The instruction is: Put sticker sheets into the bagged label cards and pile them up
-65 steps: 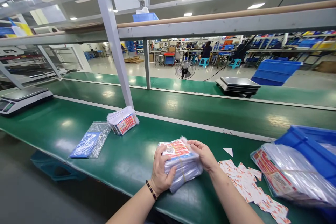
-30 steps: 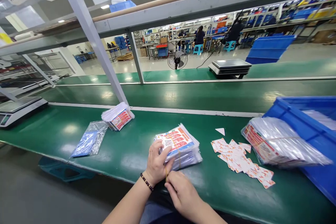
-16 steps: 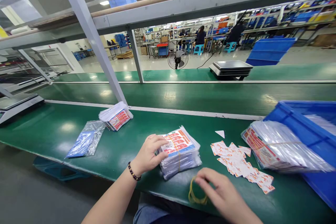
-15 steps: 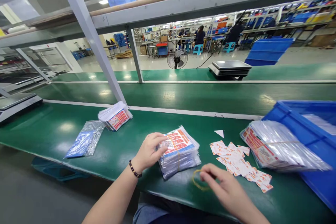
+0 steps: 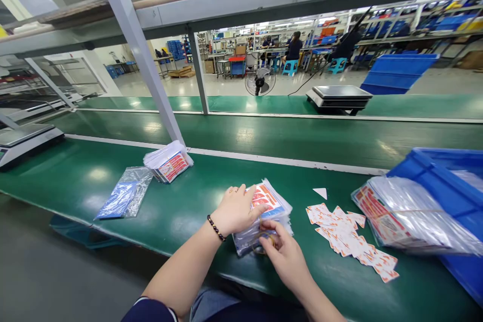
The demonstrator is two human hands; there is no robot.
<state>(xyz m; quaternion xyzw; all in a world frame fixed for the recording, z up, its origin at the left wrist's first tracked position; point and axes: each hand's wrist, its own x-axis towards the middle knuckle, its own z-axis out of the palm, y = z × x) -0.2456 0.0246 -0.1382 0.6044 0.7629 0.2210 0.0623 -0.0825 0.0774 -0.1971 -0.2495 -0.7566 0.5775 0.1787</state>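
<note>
A stack of printed plastic bags (image 5: 277, 204) with red and blue labels lies on the green bench in front of me. My left hand (image 5: 239, 209) rests over its left top side, fingers stretched out and thumb across the label. At the stack's near edge, my right hand (image 5: 281, 249) pinches a thin yellow rubber band (image 5: 272, 237); part of the band is hidden by the fingers. Right of the stack, a spread of small white and orange cards (image 5: 345, 234) lies beside a white triangular piece (image 5: 320, 192).
A banded bundle of bags (image 5: 411, 214) leans on a blue bin (image 5: 418, 161) at right. To the left are a smaller bag stack (image 5: 169, 161) and a clear bag with blue contents (image 5: 123, 198). A metal post (image 5: 151, 70) rises behind; scales (image 5: 339, 95) stand farther off.
My right hand has moved left and up with the rubber band to the stack's near edge. My left hand has slid right, farther over the top of the stack.
</note>
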